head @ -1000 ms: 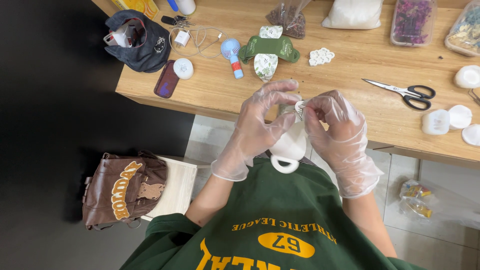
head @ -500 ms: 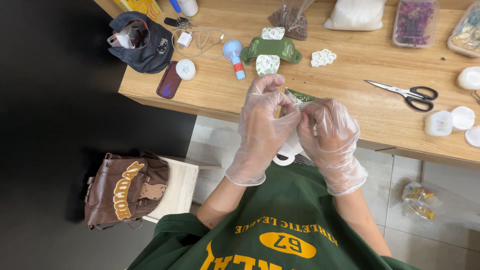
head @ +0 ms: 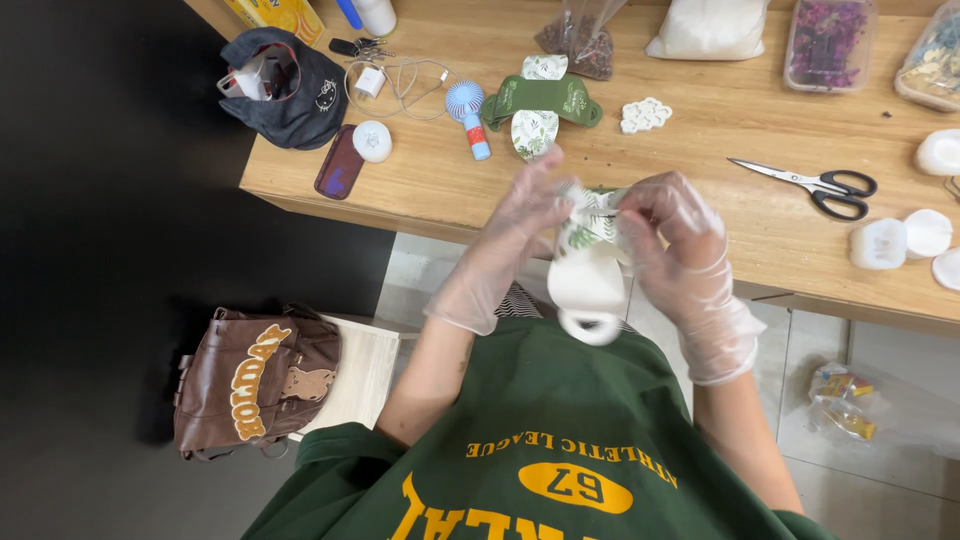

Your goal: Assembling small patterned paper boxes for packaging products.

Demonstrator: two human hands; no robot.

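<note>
Leaf-print pouch (head: pixel 590 222) pinched between both my gloved hands, just above the counter (head: pixel 700 215) edge.

My left hand (head: pixel 530 205) has its fingers loosely spread, fingertips on the pouch's left top corner; my right hand (head: pixel 665 215) is curled shut on the right corner. It is white cloth with green leaves, a plain white body and ring hanging below. It looks light and soft, likely slippery under gloves, so I grip the top hem.
</note>
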